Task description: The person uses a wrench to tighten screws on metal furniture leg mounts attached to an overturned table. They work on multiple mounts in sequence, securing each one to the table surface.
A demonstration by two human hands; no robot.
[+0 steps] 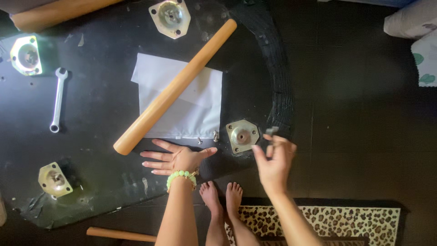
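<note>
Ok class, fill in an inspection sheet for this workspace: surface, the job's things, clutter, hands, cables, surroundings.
Surface: black round panel lying on a dark floor, scuffed.
Job's things: metal mounting plate near the panel's edge; small dark part in the right hand's fingers.
Clutter: wooden leg across a white sheet; spanner; three more plates; loose screws.
Hands: left hand flat on the panel, green bead bracelet; right hand raised beside the plate.
Cables: nothing seen.
Surroundings: leopard-print rug, bare feet.
</note>
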